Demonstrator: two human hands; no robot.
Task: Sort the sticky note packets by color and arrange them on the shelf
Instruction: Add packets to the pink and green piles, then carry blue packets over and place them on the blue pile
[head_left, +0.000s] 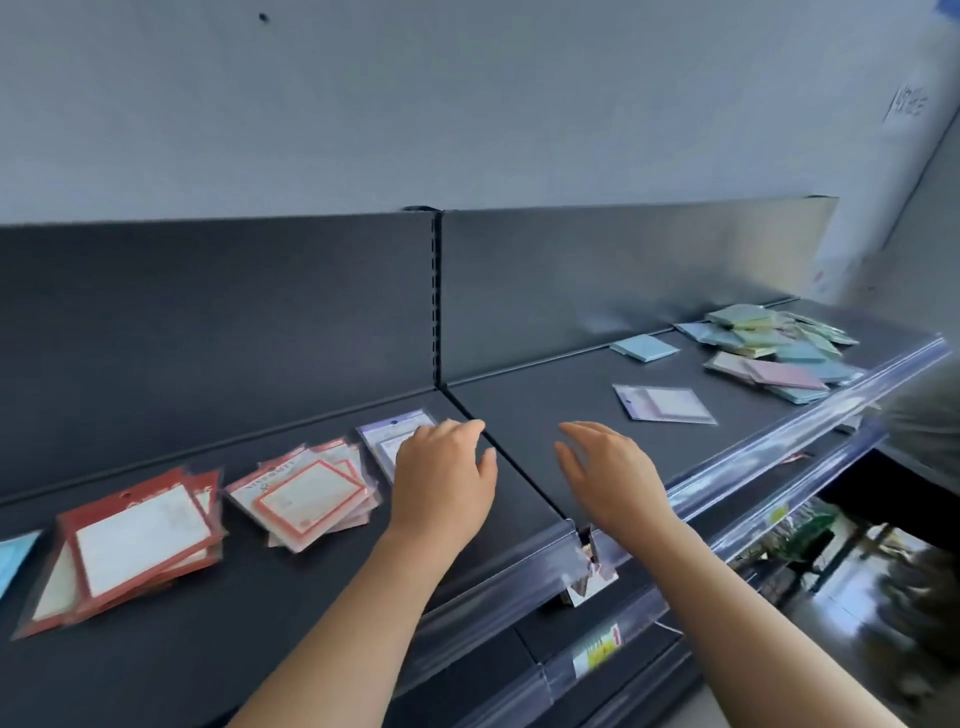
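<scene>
- The left hand (441, 478) is loose and open and holds nothing. It could go wrong here: a push may slide the purple packet (387, 441) into the orange pile (306, 493) at 9 o'clock and mix the colours.
- That purple packet peeks out from under the fingers (457, 428), at their 10 o'clock. I cannot tell if they touch it.
- The right hand (608, 473) is open too, over the bare shelf (524, 415), holding nothing.
- The lone packet (665, 402), also purple, lies near at its 1 o'clock, not touched.
- Far off at 2 o'clock sits the heap (774, 348). It is close to the front edge, so a rough grab may knock packets off.
</scene>
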